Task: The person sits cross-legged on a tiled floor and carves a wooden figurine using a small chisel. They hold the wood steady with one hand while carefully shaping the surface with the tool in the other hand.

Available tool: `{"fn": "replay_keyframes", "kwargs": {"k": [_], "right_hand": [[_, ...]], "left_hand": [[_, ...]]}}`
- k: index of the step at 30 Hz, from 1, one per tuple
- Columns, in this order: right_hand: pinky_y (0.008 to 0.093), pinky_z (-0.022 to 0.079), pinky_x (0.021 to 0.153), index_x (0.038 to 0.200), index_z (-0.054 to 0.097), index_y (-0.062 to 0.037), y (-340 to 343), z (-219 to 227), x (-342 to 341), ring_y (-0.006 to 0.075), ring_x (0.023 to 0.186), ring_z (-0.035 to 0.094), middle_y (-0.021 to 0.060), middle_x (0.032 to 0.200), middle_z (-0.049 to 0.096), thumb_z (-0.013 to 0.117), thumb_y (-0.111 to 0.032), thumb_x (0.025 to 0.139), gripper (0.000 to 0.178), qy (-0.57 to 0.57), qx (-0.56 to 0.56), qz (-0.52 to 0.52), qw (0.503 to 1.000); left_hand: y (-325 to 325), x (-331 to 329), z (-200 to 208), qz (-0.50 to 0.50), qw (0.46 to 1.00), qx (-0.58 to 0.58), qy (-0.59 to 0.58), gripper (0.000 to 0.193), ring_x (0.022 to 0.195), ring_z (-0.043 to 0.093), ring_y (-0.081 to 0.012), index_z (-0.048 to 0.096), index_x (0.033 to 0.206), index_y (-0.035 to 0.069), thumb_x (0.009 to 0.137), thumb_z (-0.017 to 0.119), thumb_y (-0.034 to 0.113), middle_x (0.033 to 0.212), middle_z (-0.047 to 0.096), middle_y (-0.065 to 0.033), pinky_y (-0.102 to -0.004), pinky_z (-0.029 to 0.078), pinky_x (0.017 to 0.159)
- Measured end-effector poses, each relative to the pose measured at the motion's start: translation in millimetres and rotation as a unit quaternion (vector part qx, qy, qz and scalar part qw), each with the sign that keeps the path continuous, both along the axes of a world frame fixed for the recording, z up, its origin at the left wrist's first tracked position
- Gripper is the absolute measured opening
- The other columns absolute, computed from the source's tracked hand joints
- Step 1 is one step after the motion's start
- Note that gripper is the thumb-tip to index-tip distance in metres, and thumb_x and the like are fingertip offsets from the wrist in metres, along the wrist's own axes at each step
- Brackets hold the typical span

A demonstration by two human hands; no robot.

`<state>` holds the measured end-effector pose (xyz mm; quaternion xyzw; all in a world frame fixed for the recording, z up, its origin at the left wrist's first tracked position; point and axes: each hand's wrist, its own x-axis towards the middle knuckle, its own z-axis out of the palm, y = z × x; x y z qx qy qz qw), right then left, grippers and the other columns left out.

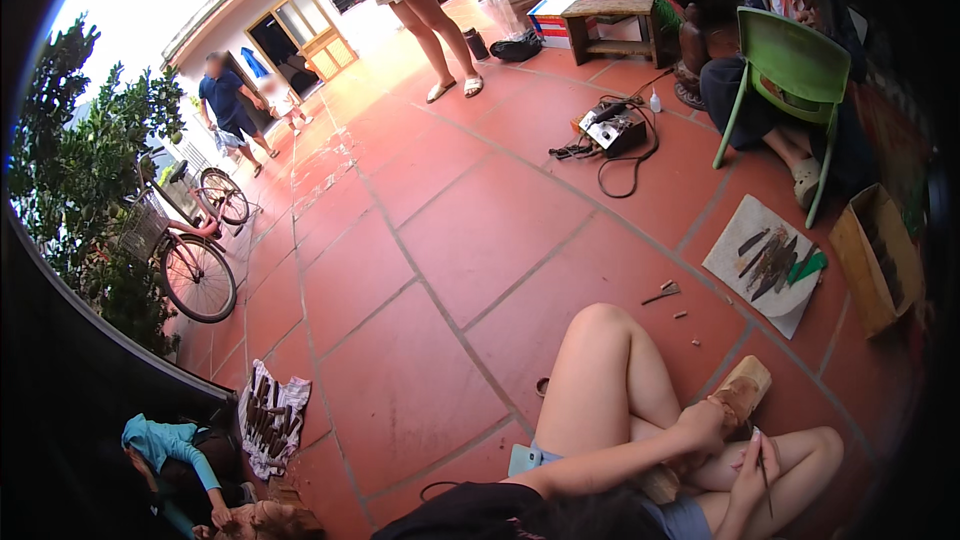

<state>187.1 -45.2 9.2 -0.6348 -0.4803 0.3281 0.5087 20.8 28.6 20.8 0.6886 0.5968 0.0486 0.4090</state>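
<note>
My left hand [703, 428] is wrapped round a carved wooden piece [742, 390], light tan at its far end and browner near my fingers. It rests against my crossed legs. Close on its right, my right hand [752, 472] is closed round a thin, pencil-like tool [766, 485] whose dark shaft points down; its exact kind is too small to tell. More pale wood [660, 485] shows under my left forearm. Several slim carving tools [768, 262] lie on a pale board [742, 230] ahead to the right, beside a green object [808, 267].
A cardboard box [868, 270] stands at the far right. Ahead lies a corded electric device [612, 130] near a white bottle [655, 101]. Someone sits by a green chair [795, 60]. At lower left, a person in teal [180, 450] works beside tools on a cloth [272, 420]. A bicycle [200, 240] stands left.
</note>
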Motion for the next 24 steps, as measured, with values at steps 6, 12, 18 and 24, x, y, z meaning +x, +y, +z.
{"fn": "replay_keyframes", "kwargs": {"k": [6,12,18,24], "right_hand": [[0.0179,0.035,0.045,0.107,0.067,0.0008,16.4,15.0,6.0,0.0029,0.05,0.046,-0.0007,0.069,0.054,0.058,-0.021,0.1,0.025,0.017,-0.059,-0.041,0.997],[0.0176,0.037,0.048,0.11,0.067,-0.0004,35.7,15.1,20.3,0.0024,0.052,0.047,-0.0014,0.07,0.053,0.056,-0.021,0.101,0.025,0.048,-0.076,-0.052,0.995],[0.0187,0.039,0.048,0.107,0.068,0.0023,47.0,12.5,13.0,0.0042,0.052,0.049,0.0013,0.073,0.055,0.056,-0.015,0.1,0.022,0.056,-0.056,-0.067,0.995],[0.0193,0.039,0.049,0.096,0.068,0.0051,63.8,32.2,5.5,0.0055,0.052,0.054,0.0037,0.072,0.059,0.062,-0.007,0.095,0.013,0.034,-0.05,-0.035,0.998]], "left_hand": [[14.6,-22.5,17.1,0.005,0.996,-0.082,-0.045,0.084,0.103,0.065,-0.0385,0.045,0.117,-0.016,0.061,0.082,0.035,0.106,0.063,-0.03,-0.042,0.054,0.087],[21.6,-45.6,3.1,0.135,0.904,-0.229,-0.334,0.076,0.104,0.063,-0.0234,0.046,0.123,-0.012,0.07,0.076,0.033,0.107,0.065,-0.0185,-0.033,0.049,0.092],[23.6,-58.8,-27.6,0.164,0.773,-0.363,-0.494,0.062,0.107,0.059,-0.0157,0.049,0.126,-0.003,0.074,0.071,0.022,0.111,0.062,-0.0084,-0.029,0.045,0.096],[17.9,-36.1,-48.5,0.241,0.736,-0.33,-0.54,0.041,0.091,0.065,-0.0161,0.054,0.114,0.0,0.08,0.074,0.011,0.099,0.066,-0.0072,-0.0301,0.053,0.083]]}}
